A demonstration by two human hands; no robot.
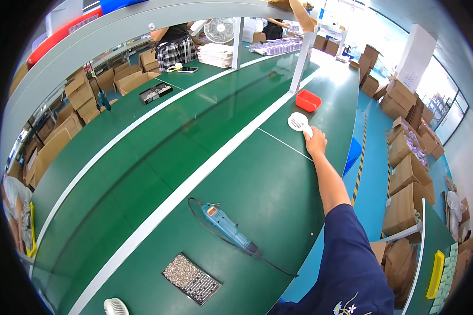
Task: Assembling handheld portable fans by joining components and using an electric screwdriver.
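My right hand (316, 143) is stretched far forward over the green table, its fingers closed round the handle of a small white handheld fan (298, 122). The fan's round grille faces up, close to the tabletop; whether it touches the table I cannot tell. Just beyond it sits a red plastic bin (308, 101). A blue electric screwdriver (226, 227) with a dark cord lies on the table nearer to me. Beside it is a black tray (192, 278) of small metal screws. Another white fan head (115, 306) shows at the lower edge. My left hand is out of view.
A white rail (194, 185) divides the table from the green belt (142, 163). A grey post (301, 65) rises behind the red bin. Cardboard boxes (410, 170) line the aisle at right. Across the belt are a parts tray (155, 93), a hanging screwdriver (104, 101) and people.
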